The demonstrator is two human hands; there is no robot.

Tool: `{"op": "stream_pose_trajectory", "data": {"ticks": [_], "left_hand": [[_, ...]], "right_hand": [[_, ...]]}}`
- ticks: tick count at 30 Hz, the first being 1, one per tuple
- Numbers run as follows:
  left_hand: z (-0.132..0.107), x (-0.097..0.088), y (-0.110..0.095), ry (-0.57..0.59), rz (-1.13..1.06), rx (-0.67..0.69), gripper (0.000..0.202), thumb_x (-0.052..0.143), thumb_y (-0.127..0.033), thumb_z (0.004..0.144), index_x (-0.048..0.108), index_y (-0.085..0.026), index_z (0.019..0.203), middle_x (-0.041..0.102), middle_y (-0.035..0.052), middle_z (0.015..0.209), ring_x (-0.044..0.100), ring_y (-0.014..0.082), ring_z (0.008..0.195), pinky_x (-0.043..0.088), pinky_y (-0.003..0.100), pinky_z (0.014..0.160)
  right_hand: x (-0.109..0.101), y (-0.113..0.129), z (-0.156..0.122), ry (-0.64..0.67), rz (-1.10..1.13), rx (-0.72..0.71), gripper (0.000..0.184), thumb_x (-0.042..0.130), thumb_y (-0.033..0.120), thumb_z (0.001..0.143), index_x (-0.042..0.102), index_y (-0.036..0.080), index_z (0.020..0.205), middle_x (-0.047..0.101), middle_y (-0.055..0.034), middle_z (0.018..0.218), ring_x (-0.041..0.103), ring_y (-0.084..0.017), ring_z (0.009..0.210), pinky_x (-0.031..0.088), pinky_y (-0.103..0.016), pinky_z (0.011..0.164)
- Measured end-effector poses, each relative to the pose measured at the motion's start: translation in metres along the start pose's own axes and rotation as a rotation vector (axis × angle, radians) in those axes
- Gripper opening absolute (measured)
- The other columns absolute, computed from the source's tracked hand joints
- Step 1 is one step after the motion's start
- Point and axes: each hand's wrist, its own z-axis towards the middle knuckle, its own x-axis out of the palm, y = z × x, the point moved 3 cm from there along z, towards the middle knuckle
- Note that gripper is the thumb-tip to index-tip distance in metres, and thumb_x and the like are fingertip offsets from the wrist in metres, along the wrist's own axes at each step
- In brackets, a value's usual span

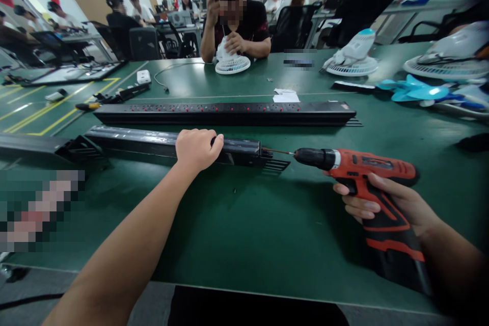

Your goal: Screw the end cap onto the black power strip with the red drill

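Observation:
A long black power strip housing [153,138] lies across the green table, partly wrapped in shiny film. My left hand [197,150] is closed over its top near the right end, fingers curled round the far side. My right hand [397,201] grips a red and black cordless drill [376,167] by its handle, index finger near the trigger. The drill's long thin bit [278,151] points left and reaches the open right end of the housing; whether it sits on a screw I cannot make out. A slotted black end bracket [277,164] sticks out beneath that end.
Behind lies a second long power strip [229,114] with red-marked sockets. Another black housing [30,147] is at left. Across the table a person [244,25] handles a white fan [232,64]. More fans [351,61] and blue blades [412,89] lie at right.

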Motion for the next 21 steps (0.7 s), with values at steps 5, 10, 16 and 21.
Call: {"op": "stream_pose_trajectory", "data": {"ticks": [5,10,16,21], "left_hand": [[0.0004,-0.0001,-0.0001,0.007,0.000,0.002,0.050,0.035,-0.047,0.104,0.058,-0.021,0.068,0.067,0.0073,0.070,0.057,0.0235,0.068,0.034,0.041,0.072],[0.0007,-0.0008,-0.0003,0.011,0.001,0.000,0.051,0.034,-0.048,0.104,0.057,-0.021,0.067,0.066,0.0073,0.069,0.056,0.0232,0.067,0.032,0.040,0.071],[0.0003,-0.0011,-0.0013,0.008,-0.002,-0.007,0.051,0.034,-0.047,0.103,0.059,-0.021,0.066,0.066,0.0077,0.068,0.057,0.0240,0.068,0.033,0.040,0.072],[0.0004,-0.0023,-0.0024,0.018,0.007,-0.012,0.051,0.033,-0.048,0.103,0.058,-0.021,0.067,0.067,0.0079,0.070,0.058,0.0243,0.070,0.034,0.041,0.073]], "right_hand": [[0.0012,0.0002,-0.0004,-0.004,0.011,-0.003,0.038,0.091,0.052,0.079,0.084,0.017,0.092,0.044,0.0028,0.053,0.031,-0.013,0.052,0.053,-0.023,0.047],[0.0015,0.0004,-0.0009,-0.014,0.000,0.018,0.041,0.093,0.053,0.077,0.084,0.016,0.091,0.045,0.0021,0.054,0.033,-0.013,0.052,0.053,-0.022,0.048],[0.0030,0.0026,-0.0005,-0.044,-0.021,-0.038,0.035,0.093,0.050,0.076,0.081,0.021,0.093,0.049,0.0020,0.057,0.031,-0.013,0.050,0.052,-0.025,0.045],[0.0035,0.0017,-0.0008,-0.057,-0.038,-0.008,0.038,0.091,0.054,0.076,0.078,0.021,0.090,0.044,0.0028,0.054,0.031,-0.014,0.051,0.049,-0.025,0.044]]}}
